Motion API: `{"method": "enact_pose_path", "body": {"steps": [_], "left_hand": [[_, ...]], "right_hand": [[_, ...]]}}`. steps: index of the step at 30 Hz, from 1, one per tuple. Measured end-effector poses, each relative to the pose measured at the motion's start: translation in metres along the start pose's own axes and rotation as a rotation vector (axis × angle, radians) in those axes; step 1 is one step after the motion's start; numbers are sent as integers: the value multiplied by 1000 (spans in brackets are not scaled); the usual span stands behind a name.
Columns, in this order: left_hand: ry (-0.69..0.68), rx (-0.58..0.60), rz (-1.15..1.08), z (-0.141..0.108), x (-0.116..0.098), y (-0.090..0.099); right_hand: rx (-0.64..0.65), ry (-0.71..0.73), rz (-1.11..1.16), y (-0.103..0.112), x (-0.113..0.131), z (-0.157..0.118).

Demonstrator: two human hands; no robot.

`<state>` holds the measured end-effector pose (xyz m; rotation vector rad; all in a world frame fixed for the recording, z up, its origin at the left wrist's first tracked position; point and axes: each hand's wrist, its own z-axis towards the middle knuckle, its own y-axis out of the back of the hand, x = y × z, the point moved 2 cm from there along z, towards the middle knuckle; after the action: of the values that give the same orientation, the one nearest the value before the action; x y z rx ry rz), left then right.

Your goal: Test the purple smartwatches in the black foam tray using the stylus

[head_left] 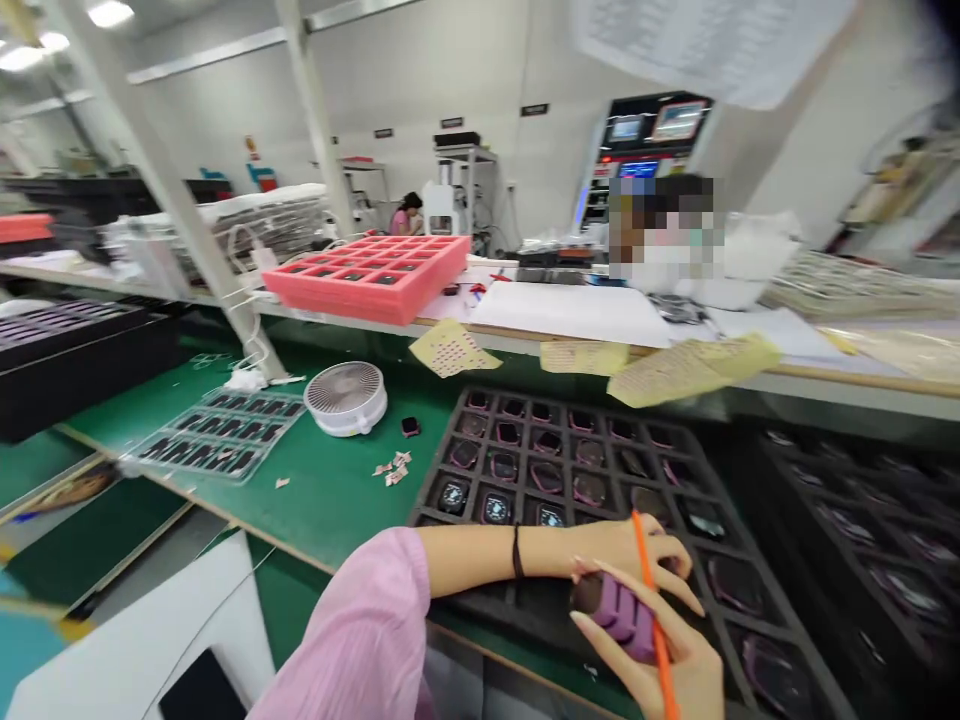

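Holding purple stack point(626, 615): right fingers point(609, 650) | left fingers point(673, 548): unclear | green bench point(322, 510), white wall point(465, 70)

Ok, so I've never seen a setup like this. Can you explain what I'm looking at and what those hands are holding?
There's no robot here, just a person's own two bare hands. The single picture comes from a camera worn on their head, looking forward and down.

The left hand reaches across a black tray; I can't tell whether it grips anything. The right hand holds a stack of purple pieces, with a thin orange strip running alongside.

The tray's compartments hold what look like watches, some with lit faces. It sits on a green bench, along with a small white fan. On the shelf behind is a pink tray.
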<state>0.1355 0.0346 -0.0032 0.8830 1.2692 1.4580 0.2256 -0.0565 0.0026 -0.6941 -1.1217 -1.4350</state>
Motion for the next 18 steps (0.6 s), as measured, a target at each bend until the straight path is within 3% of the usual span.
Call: {"method": "enact_pose_path", "body": {"steps": [3,9,18], "left_hand": [[26,-57,23,1,2,-2],[104,-68,21,24,1,-2],[-78,87,40,75,-22,-11]], "right_hand": [[8,66,10,-4,10,4],[-16,-9,180,6,15,0],[-30,-12,253,15,28,-4]]}}
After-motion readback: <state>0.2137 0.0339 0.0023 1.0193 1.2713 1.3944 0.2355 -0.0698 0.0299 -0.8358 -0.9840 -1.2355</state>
